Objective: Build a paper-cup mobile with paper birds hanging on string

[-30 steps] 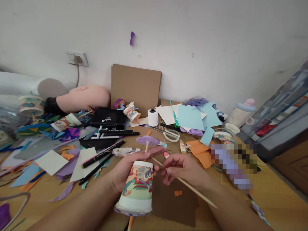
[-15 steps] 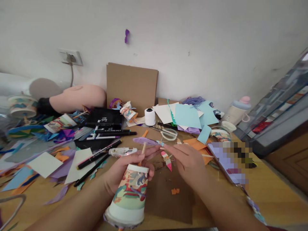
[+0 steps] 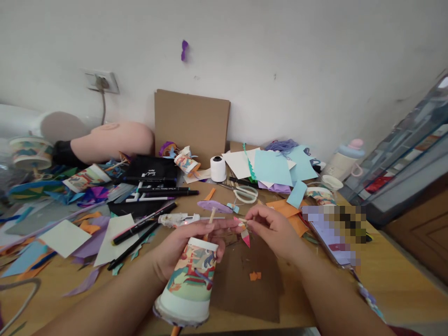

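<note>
My left hand (image 3: pixel 191 238) is wrapped round the top of a decorated paper cup (image 3: pixel 194 280), held tilted with its wide rim toward me. A thin wooden stick (image 3: pixel 213 214) comes out of the cup's narrow end beside my thumb, and an orange stick (image 3: pixel 177 331) shows below the rim. My right hand (image 3: pixel 275 228) pinches a thin pale stick (image 3: pixel 242 219) close to my left fingertips. Just under it hangs or lies a pink-tipped paper piece (image 3: pixel 245 237); I cannot tell which. Behind the stick is a purple paper strip (image 3: pixel 214 206) with a light blue end.
A glue gun (image 3: pixel 178 220) and black markers (image 3: pixel 145 224) lie left of my hands. Scissors (image 3: pixel 245 194), a white thread spool (image 3: pixel 218 169) and blue paper (image 3: pixel 273 168) are behind. A phone (image 3: pixel 331 238) lies at right. Brown cardboard (image 3: pixel 245 294) covers the table in front.
My right hand has drawn back slightly from the blue-ended purple strip, and its fingers have closed into a pinch on the pale stick. My left hand and the cup stay nearly in place.
</note>
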A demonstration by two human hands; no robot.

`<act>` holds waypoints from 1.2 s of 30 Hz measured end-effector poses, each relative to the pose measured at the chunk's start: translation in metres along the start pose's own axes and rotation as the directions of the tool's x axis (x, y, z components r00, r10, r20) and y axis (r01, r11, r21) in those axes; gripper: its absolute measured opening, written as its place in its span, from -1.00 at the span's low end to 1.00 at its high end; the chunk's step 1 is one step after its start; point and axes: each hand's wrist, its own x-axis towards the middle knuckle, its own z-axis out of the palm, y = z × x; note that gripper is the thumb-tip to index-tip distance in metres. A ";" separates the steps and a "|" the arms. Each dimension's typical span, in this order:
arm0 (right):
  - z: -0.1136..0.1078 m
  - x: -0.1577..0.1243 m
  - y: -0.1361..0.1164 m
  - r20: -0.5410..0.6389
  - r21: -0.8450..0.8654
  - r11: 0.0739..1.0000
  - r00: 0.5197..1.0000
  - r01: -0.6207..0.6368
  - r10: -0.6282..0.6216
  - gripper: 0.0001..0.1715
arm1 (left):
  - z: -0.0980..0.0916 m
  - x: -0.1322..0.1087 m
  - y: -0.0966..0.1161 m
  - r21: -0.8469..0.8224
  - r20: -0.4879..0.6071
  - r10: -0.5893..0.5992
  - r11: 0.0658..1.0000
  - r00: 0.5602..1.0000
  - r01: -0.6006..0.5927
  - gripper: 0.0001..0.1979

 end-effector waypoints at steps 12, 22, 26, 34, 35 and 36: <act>0.000 -0.012 -0.001 0.223 0.052 0.971 0.950 -0.235 0.218 -0.52 | 0.001 -0.002 -0.001 0.096 0.016 -0.010 0.995 1.000 0.009 -0.54; 0.006 -0.011 0.001 0.251 0.036 0.961 0.933 -0.274 0.257 -0.78 | 0.006 -0.003 -0.001 0.115 0.016 0.015 0.993 1.000 -0.017 -0.59; 0.004 -0.011 -0.002 0.267 0.061 0.968 0.938 -0.245 0.221 -0.78 | 0.003 -0.002 0.000 0.063 -0.013 0.028 0.998 1.000 -0.027 -0.63; 0.004 -0.011 0.008 0.264 0.095 0.969 0.944 -0.228 0.196 -0.72 | 0.003 -0.002 0.003 0.057 -0.065 0.014 0.998 0.998 -0.010 -0.58; 0.004 -0.011 0.009 0.262 0.098 0.968 0.945 -0.230 0.198 -0.72 | 0.004 -0.002 0.003 0.049 -0.069 0.016 0.999 0.997 -0.012 -0.59; 0.004 -0.011 0.008 0.260 0.101 0.967 0.944 -0.235 0.203 -0.72 | 0.004 -0.002 0.003 0.041 -0.074 0.017 0.999 0.997 -0.014 -0.61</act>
